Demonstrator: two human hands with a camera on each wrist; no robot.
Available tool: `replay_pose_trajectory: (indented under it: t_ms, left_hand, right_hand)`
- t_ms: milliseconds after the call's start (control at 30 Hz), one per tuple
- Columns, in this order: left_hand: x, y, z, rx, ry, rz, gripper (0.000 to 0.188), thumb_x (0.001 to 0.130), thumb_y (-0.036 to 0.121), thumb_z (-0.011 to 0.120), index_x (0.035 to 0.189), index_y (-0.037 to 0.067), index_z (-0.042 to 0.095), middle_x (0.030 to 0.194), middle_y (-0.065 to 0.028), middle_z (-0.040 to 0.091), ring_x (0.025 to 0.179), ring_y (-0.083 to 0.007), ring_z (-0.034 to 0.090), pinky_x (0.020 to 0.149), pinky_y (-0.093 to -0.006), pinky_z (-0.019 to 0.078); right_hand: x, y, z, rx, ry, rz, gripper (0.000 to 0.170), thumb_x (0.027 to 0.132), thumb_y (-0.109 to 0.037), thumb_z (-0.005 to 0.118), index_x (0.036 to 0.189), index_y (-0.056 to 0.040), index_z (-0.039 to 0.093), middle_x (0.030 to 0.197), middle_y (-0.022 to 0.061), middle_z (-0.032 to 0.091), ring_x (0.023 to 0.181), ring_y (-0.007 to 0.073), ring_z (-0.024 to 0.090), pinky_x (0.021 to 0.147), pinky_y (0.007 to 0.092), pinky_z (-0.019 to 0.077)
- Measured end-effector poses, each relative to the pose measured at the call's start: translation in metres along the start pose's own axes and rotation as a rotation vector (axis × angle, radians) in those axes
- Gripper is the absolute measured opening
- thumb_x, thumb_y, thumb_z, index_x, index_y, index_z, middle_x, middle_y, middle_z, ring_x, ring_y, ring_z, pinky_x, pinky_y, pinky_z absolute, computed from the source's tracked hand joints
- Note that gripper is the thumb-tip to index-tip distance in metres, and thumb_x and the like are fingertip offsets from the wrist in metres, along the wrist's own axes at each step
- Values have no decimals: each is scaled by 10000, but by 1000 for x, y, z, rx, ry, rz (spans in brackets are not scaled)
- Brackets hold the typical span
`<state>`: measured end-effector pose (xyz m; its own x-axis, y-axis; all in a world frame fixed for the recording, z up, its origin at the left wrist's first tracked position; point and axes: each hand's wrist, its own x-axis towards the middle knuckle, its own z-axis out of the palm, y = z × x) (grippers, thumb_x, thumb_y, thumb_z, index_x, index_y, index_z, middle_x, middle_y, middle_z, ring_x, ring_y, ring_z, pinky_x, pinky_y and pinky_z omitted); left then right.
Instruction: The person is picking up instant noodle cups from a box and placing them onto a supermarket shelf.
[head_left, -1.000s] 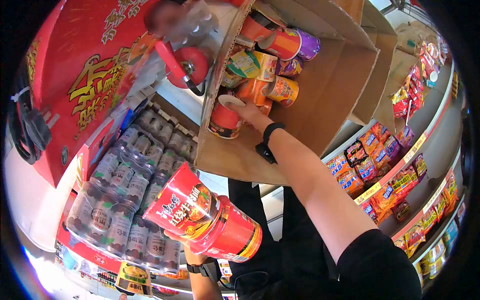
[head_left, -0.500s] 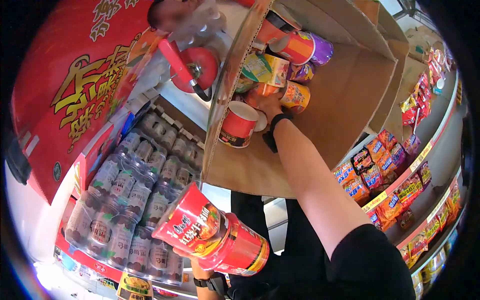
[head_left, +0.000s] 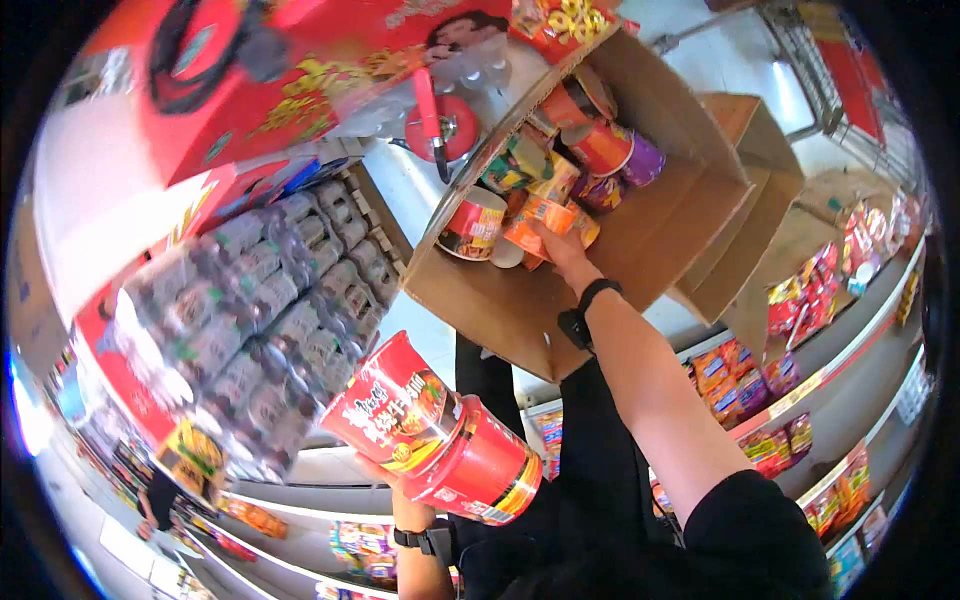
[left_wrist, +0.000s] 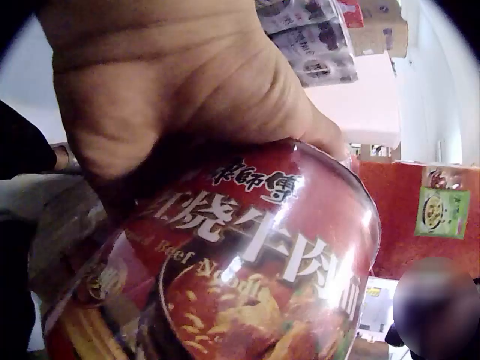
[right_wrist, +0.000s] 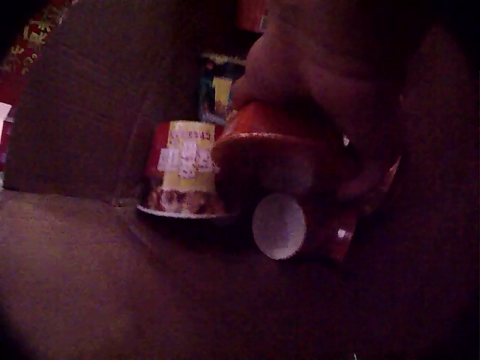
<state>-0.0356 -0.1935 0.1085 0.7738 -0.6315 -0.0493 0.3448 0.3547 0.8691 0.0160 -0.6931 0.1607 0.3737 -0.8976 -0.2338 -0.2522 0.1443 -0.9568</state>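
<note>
In the head view, my left hand point(head_left: 388, 482) holds a pair of red instant noodle cups low in front of the body, mostly hidden behind them. The upper cup point(head_left: 395, 405) presses against the lower cup point(head_left: 478, 468). Beef noodles are pictured on the cup point(left_wrist: 255, 255) in the left wrist view, under the palm. My right hand point(head_left: 563, 250) reaches into a cardboard box point(head_left: 690, 210) and grips an orange noodle cup point(head_left: 538, 228). A red cup point(head_left: 472, 225) stands beside it in the box corner, and a small white-ended cup point(right_wrist: 280, 226) lies below.
More cups fill the far side of the box, among them a purple cup point(head_left: 643, 160). Shrink-wrapped cans point(head_left: 270, 330) are stacked on the left, under a red display box point(head_left: 300, 90). Shelves of snack packets point(head_left: 735, 380) run along the right. A fire extinguisher point(head_left: 445, 130) stands behind.
My right hand has let go of the red cup in the box, moved right, and taken hold of the orange cup. The left hand keeps its cups. The head view has turned.
</note>
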Motion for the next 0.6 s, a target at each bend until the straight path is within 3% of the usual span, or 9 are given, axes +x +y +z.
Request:
replay_pose_trajectory:
  t_ms: [33, 167, 233, 300, 367, 467, 533, 567, 600]
  left_hand:
    - [-11, -9, 12, -169, -7, 37, 693, 991, 491, 606, 1495, 44, 446, 1424, -179, 598, 1256, -318, 619, 1047, -477, 508]
    - [-81, -15, 11, -736, -81, 246, 703, 991, 509, 597, 1498, 46, 443, 1428, -179, 594, 1260, -318, 616, 1051, -479, 507]
    - [-88, -10, 10, -879, -112, 344, 709, 992, 518, 592, 1499, 47, 441, 1430, -178, 593, 1262, -319, 615, 1052, -480, 507]
    - [-123, -7, -20, -1014, -126, 437, 714, 992, 527, 587, 1500, 48, 439, 1432, -178, 591, 1265, -319, 614, 1054, -482, 506]
    - [-161, -14, -51, -1120, -115, 514, 720, 992, 537, 582, 1502, 49, 437, 1434, -178, 589, 1267, -319, 613, 1056, -483, 506]
    - [-210, -34, -89, -1243, -66, 619, 729, 993, 550, 575, 1504, 50, 435, 1437, -177, 587, 1270, -319, 611, 1059, -484, 505]
    - [-259, -59, -140, -1332, -26, 692, 734, 993, 560, 570, 1505, 51, 433, 1439, -177, 585, 1272, -319, 610, 1060, -485, 504]
    - [-278, -70, -157, -1363, -8, 729, 737, 993, 564, 567, 1506, 51, 432, 1440, -176, 584, 1273, -319, 609, 1061, -486, 504]
    - [-285, -76, -162, -1371, 1, 740, 740, 994, 569, 565, 1506, 52, 431, 1441, -176, 583, 1274, -319, 608, 1062, -486, 504]
  right_hand:
    - [-21, -6, -16, -28, -9, -32, 1062, 741, -649, 810, 1524, -72, 383, 1533, 159, 467, 1388, 359, 466, 1078, 620, 402]
    - [-171, -2, -74, 139, -527, -137, 821, 915, -658, 644, 1509, -138, 420, 1490, 55, 524, 1326, 246, 515, 1068, 543, 427]
    - [-179, -2, -90, 248, -633, -75, 620, 958, -573, 649, 1413, -170, 526, 1262, 42, 665, 1114, 161, 624, 938, 400, 507]
    - [-269, 4, -97, 251, -733, -48, 562, 995, -541, 612, 1396, -153, 540, 1264, 28, 674, 1097, 161, 641, 909, 396, 541]
    - [-361, 14, -101, 158, -828, -112, 572, 1018, -519, 579, 1424, -121, 515, 1306, 68, 658, 1103, 212, 654, 929, 429, 565]
    - [-411, 18, -83, 5, -953, -92, 588, 1025, -501, 573, 1452, -106, 487, 1356, 84, 637, 1165, 229, 646, 974, 436, 549]
    - [-502, 49, -37, -171, -1090, -118, 706, 979, -554, 627, 1486, -92, 460, 1364, 96, 635, 1200, 247, 637, 1024, 464, 522]
    - [-557, 59, -10, -252, -1243, -229, 803, 938, -573, 675, 1515, -75, 424, 1423, 101, 601, 1278, 248, 607, 1078, 450, 499]
    - [-565, 60, -10, -243, -1265, -225, 874, 911, -542, 724, 1540, -51, 365, 1460, 106, 563, 1319, 244, 575, 1105, 439, 478]
